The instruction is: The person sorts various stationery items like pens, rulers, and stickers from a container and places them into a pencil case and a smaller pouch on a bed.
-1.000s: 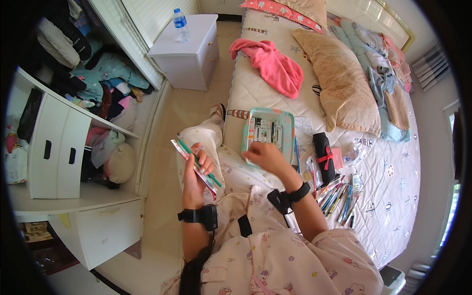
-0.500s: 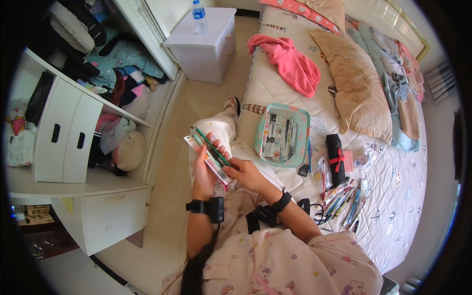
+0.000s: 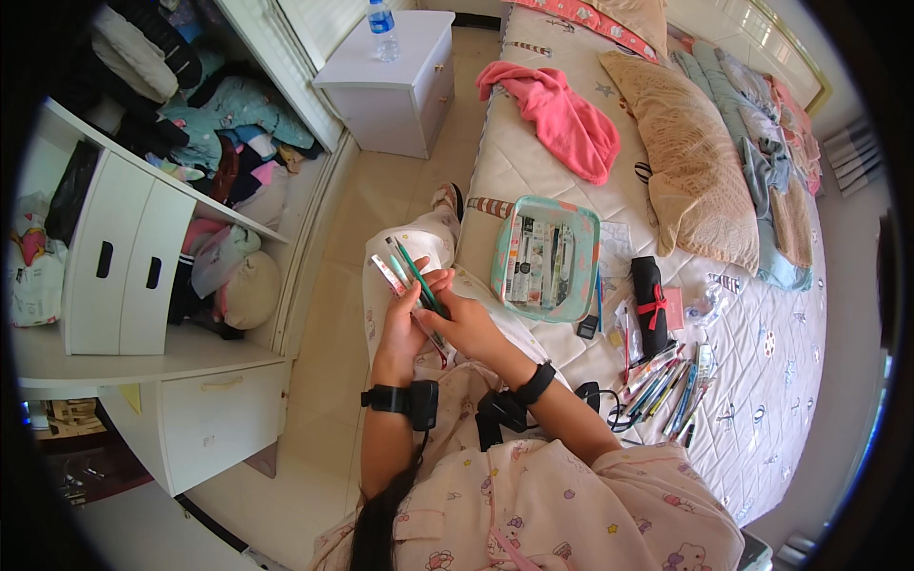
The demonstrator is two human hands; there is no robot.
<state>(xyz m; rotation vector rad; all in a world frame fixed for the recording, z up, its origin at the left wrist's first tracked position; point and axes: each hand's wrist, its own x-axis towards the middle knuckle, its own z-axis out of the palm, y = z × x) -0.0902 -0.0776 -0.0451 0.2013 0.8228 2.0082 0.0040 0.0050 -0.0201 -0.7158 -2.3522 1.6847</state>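
Since a second ago we have drawn our right hand [image 3: 464,319] away from the open pencil case [image 3: 547,260] and brought it over to the left hand [image 3: 405,319]; both hands now meet above our lap.

Item: bundle of pens [image 3: 409,276], several slim sticks, green and pink among them. Held upright and slightly tilted in our left hand, whose fingers are closed round the lower half. Tips point up and away from us.

Item: right hand. Fingers curled, touching the pens just beside the left thumb; we cannot tell whether it truly grips one or only rests against them.

Item: pencil case, teal rim, rectangular, open, lying on the bed [image 3: 762,400] near its edge, just beyond our hands. Pens and small packets lie inside.

Item: loose pens [image 3: 666,381], a fanned heap on the bed to our right, well apart from the case.

Item: black roll with red ribbon [image 3: 649,305], between the case and the loose pens.

Item: pink cloth [image 3: 562,119], crumpled on the bed past the case.

Item: beige pillow [image 3: 695,167], beside the cloth.

Item: white nightstand [image 3: 395,81] with a water bottle [image 3: 382,16] on top.
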